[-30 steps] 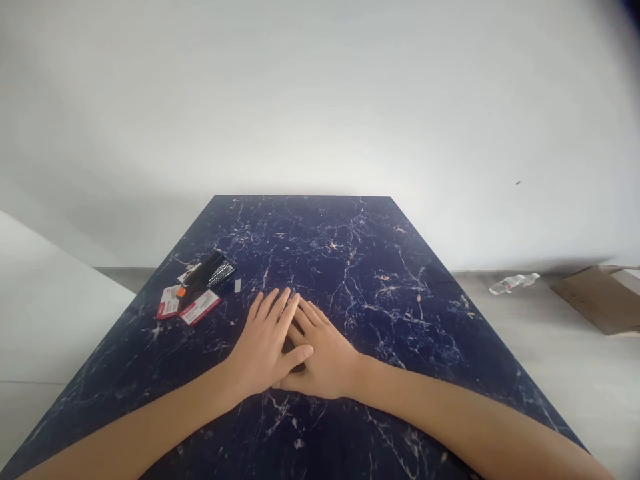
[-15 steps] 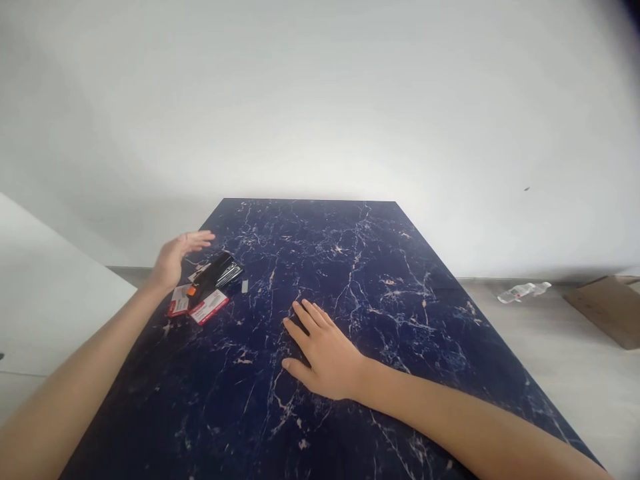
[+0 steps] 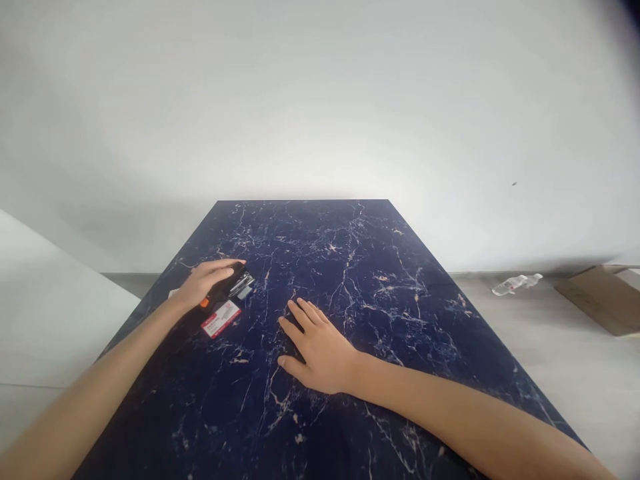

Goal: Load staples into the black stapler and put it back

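Observation:
My left hand (image 3: 203,283) lies against a shiny black packet (image 3: 237,276) at the left of the table, with its fingers stretched along the far side. The packet has a clear, reflective part and an orange piece (image 3: 205,303) by its near end. A red-and-white card (image 3: 221,319) lies just in front of it. A small pale tab (image 3: 245,293) sits at the packet's right edge. Part of the pile is hidden under the hand. My right hand (image 3: 317,350) rests flat on the table, fingers apart, holding nothing.
The dark blue marbled table (image 3: 320,267) reaches back to a white wall (image 3: 320,100). On the floor to the right lie clear plastic bottles (image 3: 517,284) and a cardboard box (image 3: 600,300). A white panel (image 3: 50,300) stands to the left.
My left hand has come down from beside the table edge onto the packet. The packet and the cards have shifted right. The right hand has stayed in place.

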{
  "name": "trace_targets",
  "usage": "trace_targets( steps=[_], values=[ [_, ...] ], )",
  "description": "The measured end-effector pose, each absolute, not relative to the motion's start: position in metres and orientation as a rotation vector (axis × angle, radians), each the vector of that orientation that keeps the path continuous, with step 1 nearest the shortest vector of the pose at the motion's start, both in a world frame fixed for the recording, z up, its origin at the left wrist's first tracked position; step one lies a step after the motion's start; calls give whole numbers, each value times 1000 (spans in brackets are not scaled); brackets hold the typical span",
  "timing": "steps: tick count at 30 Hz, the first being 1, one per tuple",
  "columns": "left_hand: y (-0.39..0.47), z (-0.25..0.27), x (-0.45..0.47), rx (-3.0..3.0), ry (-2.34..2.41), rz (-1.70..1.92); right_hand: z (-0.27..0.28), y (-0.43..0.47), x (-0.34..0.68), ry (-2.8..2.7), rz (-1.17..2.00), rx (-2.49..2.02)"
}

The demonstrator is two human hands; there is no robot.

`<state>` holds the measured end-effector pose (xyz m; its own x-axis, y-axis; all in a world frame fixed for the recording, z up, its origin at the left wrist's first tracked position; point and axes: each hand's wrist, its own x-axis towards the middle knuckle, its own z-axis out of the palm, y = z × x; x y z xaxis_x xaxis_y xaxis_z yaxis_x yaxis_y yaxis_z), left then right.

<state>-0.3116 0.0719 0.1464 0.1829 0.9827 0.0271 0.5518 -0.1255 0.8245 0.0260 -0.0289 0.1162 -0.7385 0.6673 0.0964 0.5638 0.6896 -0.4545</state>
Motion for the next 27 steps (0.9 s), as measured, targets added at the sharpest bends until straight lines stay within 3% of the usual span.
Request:
trace_targets(
  steps=[10,14,18,22,27],
  values=[
    [18,160,-209,2316,1140,634,122,-31,15,-2201,273,-471],
    [28,151,-261,2576,1627,714,115,-30,14,-2375,205,-394],
    [37,124,-324,2293,2402,580,108,-30,12,-2499,168,-376],
    [34,112,-323,2331,2320,481,107,-29,12,-2501,206,-437],
    [19,121,-278,2342,1985,742,109,-29,12,-2511,271,-421]
  ],
)
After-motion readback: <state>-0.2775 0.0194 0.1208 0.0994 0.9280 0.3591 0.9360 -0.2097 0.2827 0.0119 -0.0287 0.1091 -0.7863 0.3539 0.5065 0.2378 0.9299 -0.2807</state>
